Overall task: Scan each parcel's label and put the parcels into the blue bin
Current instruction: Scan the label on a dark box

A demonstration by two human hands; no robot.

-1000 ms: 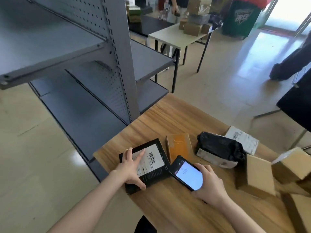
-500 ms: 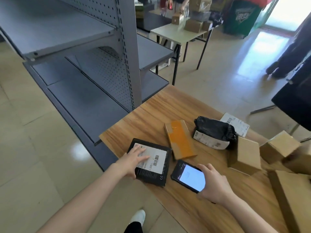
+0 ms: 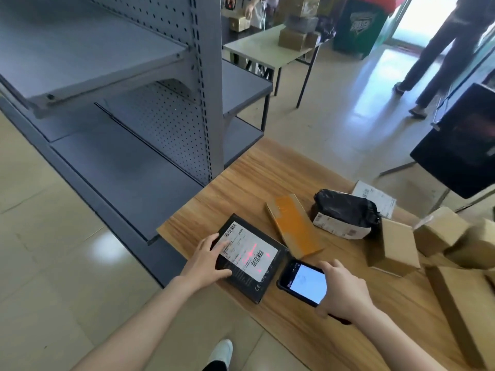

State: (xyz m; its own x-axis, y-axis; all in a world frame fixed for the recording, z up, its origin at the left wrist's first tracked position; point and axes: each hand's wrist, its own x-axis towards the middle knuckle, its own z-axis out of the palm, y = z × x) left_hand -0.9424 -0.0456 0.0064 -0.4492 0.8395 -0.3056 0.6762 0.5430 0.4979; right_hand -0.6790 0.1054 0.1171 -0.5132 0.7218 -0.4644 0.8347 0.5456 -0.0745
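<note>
A flat black parcel (image 3: 247, 281) with a white barcode label (image 3: 247, 251) lies at the near left corner of the wooden table (image 3: 241, 180). My left hand (image 3: 206, 259) grips its left edge, thumb on the label. Red scan light falls across the label. My right hand (image 3: 341, 291) holds a handheld scanner (image 3: 302, 281) just right of the parcel, its lit screen facing up. An orange-taped flat parcel (image 3: 293, 226), a black bag parcel (image 3: 344, 212) and several cardboard boxes (image 3: 396, 246) lie further right. No blue bin is in view.
Grey metal shelving (image 3: 150, 103) stands to the left of the table. A white envelope (image 3: 375, 195) lies behind the black bag. A black chair (image 3: 460, 145) is at the right. A person (image 3: 439, 49) walks in the background near another table (image 3: 267, 49) with boxes.
The black parcel has been turned and drawn nearer the table's edge under my left hand. Red scan light now falls on its label. The scanner stays beside it.
</note>
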